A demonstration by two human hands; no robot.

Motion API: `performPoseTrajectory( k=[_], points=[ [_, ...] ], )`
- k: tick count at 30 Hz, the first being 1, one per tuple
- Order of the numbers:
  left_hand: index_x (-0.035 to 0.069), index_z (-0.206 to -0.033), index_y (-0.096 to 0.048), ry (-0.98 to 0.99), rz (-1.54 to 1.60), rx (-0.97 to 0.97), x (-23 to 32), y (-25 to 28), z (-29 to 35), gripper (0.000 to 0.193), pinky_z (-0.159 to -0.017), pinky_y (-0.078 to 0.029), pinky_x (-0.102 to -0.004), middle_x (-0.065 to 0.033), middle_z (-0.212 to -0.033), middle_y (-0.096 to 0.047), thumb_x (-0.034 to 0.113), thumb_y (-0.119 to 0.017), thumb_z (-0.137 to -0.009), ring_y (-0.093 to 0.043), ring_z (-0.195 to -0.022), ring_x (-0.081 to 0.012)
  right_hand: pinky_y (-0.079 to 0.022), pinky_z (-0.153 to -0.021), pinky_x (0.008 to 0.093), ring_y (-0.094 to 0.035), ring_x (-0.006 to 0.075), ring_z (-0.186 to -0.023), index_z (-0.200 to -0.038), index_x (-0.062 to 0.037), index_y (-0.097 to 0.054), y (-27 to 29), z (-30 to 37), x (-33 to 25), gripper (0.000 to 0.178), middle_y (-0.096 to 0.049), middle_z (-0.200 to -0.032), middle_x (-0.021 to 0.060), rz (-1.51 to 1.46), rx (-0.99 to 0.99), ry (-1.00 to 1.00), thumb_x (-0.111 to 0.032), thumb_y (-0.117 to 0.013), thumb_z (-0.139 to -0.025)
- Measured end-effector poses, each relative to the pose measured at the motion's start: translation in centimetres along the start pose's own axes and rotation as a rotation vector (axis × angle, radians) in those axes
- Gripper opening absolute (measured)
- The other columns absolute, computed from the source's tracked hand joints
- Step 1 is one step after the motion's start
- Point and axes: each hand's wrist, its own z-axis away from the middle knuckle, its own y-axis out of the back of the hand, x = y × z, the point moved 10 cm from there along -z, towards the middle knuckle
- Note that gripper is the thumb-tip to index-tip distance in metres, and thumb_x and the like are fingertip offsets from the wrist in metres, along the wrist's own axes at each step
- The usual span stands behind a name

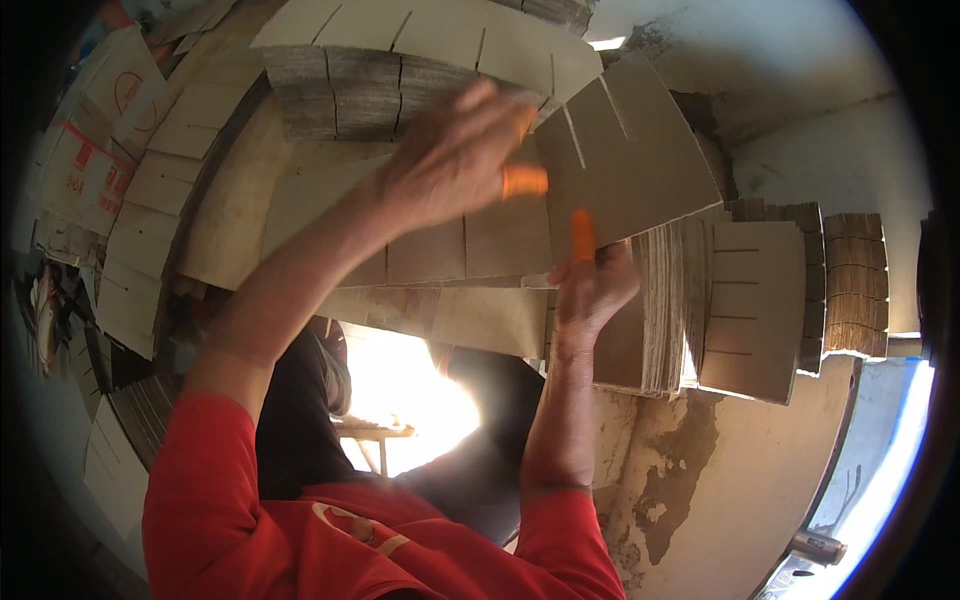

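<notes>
Flaking wall (755, 440) shows at four o'clock in the head view, with slotted cards (755, 325) at three and a white box (95, 155) at ten. Near the centre, toward three, the person's right hand (600, 285) pinches the near edge of a cardboard sheet (650, 155) extending toward one. Near twelve, the blurred left hand (445, 160) is before a cardboard stack (365, 90); whether it grasps anything cannot be told. Both wear orange finger covers (525, 181).

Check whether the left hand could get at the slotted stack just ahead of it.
Probably yes: the left hand, though blurred, overlaps the front of the slotted stack in this view, and nothing visible blocks the way between them.
</notes>
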Motion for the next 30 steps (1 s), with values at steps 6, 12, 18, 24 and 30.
performPoseTrajectory(
  k=[6,12,18,24,30],
  points=[
    [-0.001,-0.093,-0.062,-0.100,-0.495,-0.224,-8.7,-8.0,-1.9,0.022,-0.080,-0.047,-0.0337,-0.0069,-0.094,-0.059,0.010,-0.066,-0.074,-0.051,-0.097,-0.0223,-0.033,-0.043,0.0206,-0.045,0.0031,-0.048,-0.073,0.0021,-0.062,-1.4,0.4,0.0,0.015,-0.052,-0.050,-0.0002,-0.065,-0.059,-0.014,-0.004,-0.066,-0.086],
    [0.002,-0.079,-0.058,-0.181,-0.407,-0.313,-8.5,-9.9,-1.1,0.008,-0.074,-0.049,-0.0312,-0.0048,-0.090,-0.058,0.002,-0.058,-0.071,-0.053,-0.089,-0.0191,-0.028,-0.035,0.0216,-0.045,0.0055,-0.038,-0.084,0.0029,-0.063,-1.2,0.2,0.6,0.009,-0.055,-0.058,0.0023,-0.036,-0.073,-0.001,-0.006,-0.065,-0.087],
    [0.000,-0.078,-0.059,-0.297,-0.373,-0.252,-5.7,-7.5,-0.3,0.011,-0.071,-0.051,-0.0298,-0.0050,-0.091,-0.055,0.002,-0.059,-0.067,-0.052,-0.086,-0.0189,-0.035,-0.040,0.0216,-0.046,0.0038,-0.044,-0.072,0.0015,-0.058,-1.2,0.3,0.5,0.017,-0.053,-0.051,0.0009,-0.026,-0.066,-0.016,-0.003,-0.066,-0.087],
    [-0.006,-0.091,-0.063,-0.441,-0.398,-0.249,-1.3,-5.8,1.3,0.031,-0.070,-0.051,-0.0288,-0.0079,-0.095,-0.055,0.006,-0.061,-0.063,-0.051,-0.089,-0.0200,-0.036,-0.041,0.0219,-0.048,0.0049,-0.045,-0.075,0.0032,-0.060,-1.4,0.2,1.1,0.014,-0.053,-0.052,0.0014,-0.034,-0.090,-0.038,-0.002,-0.065,-0.087],
    [-0.008,-0.089,-0.064,-0.513,-0.414,-0.222,1.4,-4.7,2.9,0.034,-0.067,-0.050,-0.0286,-0.0113,-0.094,-0.056,0.009,-0.062,-0.059,-0.051,-0.089,-0.0212,-0.039,-0.043,0.0213,-0.048,0.0047,-0.046,-0.080,0.0048,-0.061,-1.7,0.2,1.3,0.010,-0.056,-0.056,0.0024,0.077,-0.133,-0.043,-0.001,-0.065,-0.087]
  ],
)
